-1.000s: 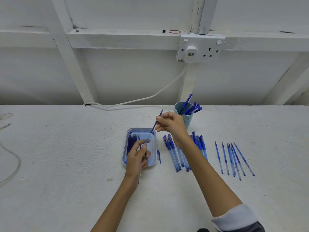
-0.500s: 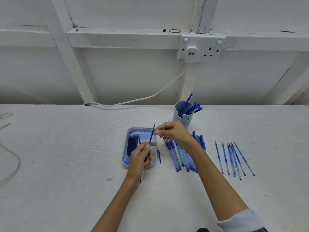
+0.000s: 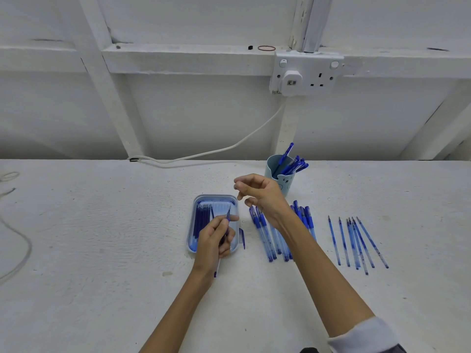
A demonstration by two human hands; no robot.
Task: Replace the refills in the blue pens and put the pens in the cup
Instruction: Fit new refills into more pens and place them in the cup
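The left hand [image 3: 214, 240] grips a blue pen [image 3: 228, 215] over the near right corner of the pale blue tray [image 3: 191, 233], tip pointing away. Dark refills [image 3: 201, 221] lie in the tray's left half. The right hand [image 3: 262, 197] hovers just beyond, fingers loosely curled (nothing visible between them). Behind it stands the cup [image 3: 286, 187] full of pens. A row of pens [image 3: 265, 238] lies on the white table [image 3: 102, 238] under the right wrist, and used refills [image 3: 354, 240] lie farther right.

Single head-worn wide-angle view. Faces forward and down across the tabletop [image 3: 102, 238] to the white wall [image 3: 193, 113]. Close in: tabletop fills lower half, wall upper half.
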